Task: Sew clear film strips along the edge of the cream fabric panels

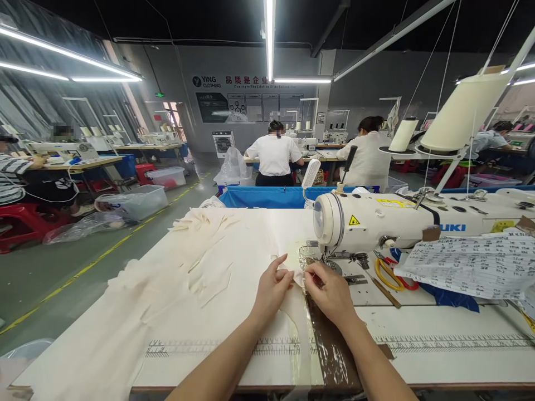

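Both my hands meet over the table, just left of the sewing machine (371,214). My left hand (273,284) pinches one side of a small piece of pale fabric (298,278). The fingers of my right hand (328,287) are pressed together on its other side, close to the needle area. Beneath my wrists a strip of brown tape (332,345) runs toward the front edge, with a clear, yellowish strip beside it. Cream fabric pieces (125,301) lie spread and overlapping to the left of my hands.
Yellow-handled scissors (388,274) and a thin brown-handled tool (385,292) lie right of my hands. Printed white cloth (472,264) drapes over the machine's front. Thread cones (451,114) stand above it. A blue cloth bin (263,197) sits behind the table; other people work at machines beyond.
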A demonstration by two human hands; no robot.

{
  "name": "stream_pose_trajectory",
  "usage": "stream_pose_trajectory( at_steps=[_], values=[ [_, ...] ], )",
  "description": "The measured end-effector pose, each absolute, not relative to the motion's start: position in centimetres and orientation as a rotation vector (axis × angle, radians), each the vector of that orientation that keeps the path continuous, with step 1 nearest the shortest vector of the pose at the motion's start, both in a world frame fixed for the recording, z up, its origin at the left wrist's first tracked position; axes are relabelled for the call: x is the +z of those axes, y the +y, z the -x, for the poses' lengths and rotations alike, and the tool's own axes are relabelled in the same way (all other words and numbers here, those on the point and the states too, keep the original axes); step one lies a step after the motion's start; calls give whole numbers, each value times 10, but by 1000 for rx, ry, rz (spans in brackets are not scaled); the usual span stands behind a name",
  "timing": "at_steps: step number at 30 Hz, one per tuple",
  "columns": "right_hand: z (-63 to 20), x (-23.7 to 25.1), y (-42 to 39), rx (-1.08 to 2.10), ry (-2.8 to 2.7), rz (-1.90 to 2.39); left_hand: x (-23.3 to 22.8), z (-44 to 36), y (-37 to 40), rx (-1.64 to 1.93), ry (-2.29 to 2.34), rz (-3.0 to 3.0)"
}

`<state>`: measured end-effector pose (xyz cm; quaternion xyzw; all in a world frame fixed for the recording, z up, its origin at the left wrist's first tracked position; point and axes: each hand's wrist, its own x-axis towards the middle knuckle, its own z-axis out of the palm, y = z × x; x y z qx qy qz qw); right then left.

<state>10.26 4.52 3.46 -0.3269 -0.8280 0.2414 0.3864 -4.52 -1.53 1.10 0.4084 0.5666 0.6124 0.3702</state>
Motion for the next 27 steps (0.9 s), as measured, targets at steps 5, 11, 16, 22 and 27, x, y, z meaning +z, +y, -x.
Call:
stream_pose_trajectory(
  at_steps=[5, 11, 16, 22, 27],
  values=[
    [-101, 39, 45, 1100, -1985, 676, 9, 46, -13, 1573, 1504, -1009],
    [-104, 69, 23, 1351, -1898, 436, 12, 49, -8, 1558, 1529, -894],
    [-96, 133, 0, 1236, -1924, 249, 24, 51, -11, 1550, 1469, -925],
    [-50, 200, -3, 660, -1853, -88, 19, 52, -7, 1526, 1383, -885],
    [-33, 217, 7, 280, -2284, -102, 17, 55, -8, 1488, 1369, -852]
  ],
)
